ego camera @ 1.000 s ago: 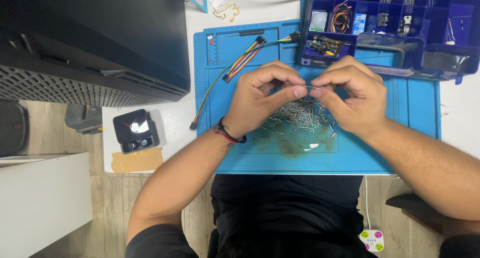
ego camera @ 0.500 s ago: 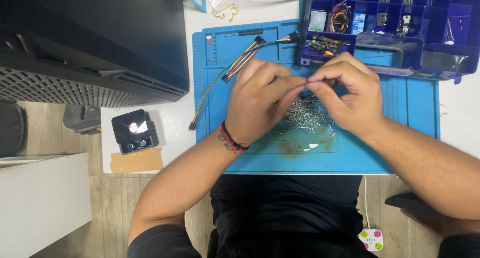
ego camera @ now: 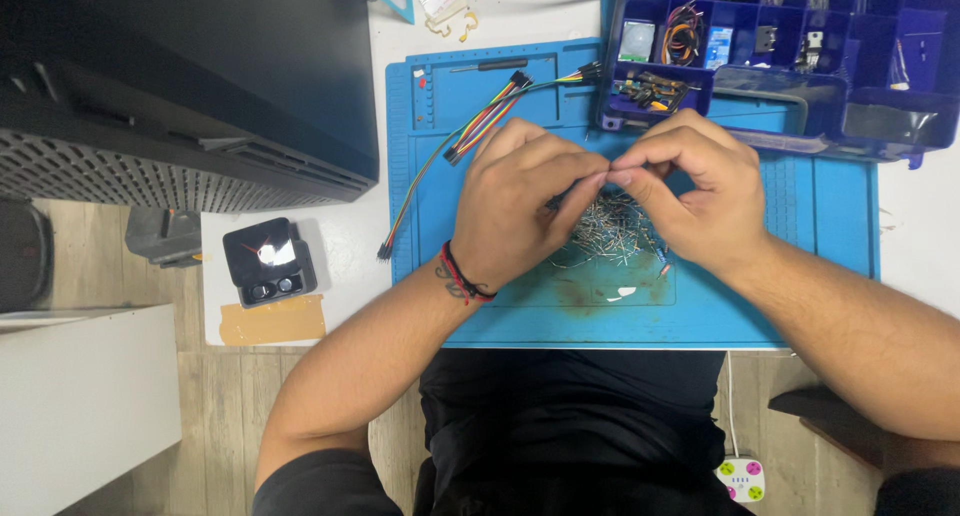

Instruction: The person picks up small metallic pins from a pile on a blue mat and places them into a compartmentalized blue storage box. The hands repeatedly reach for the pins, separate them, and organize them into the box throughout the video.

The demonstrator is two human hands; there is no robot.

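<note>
Pinching together at the tips, left hand (ego camera: 520,201) and right hand (ego camera: 695,191) meet over a pile of thin metal-legged components (ego camera: 610,236) on the blue mat (ego camera: 830,226). Any piece gripped is hidden. Compartment box (ego camera: 800,51) is cut off above.

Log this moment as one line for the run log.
left hand: pinching small component | right hand: pinching same | under: component pile | on: blue mat

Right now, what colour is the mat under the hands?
Blue mat, with a brownish stain near its front; head view.
</note>
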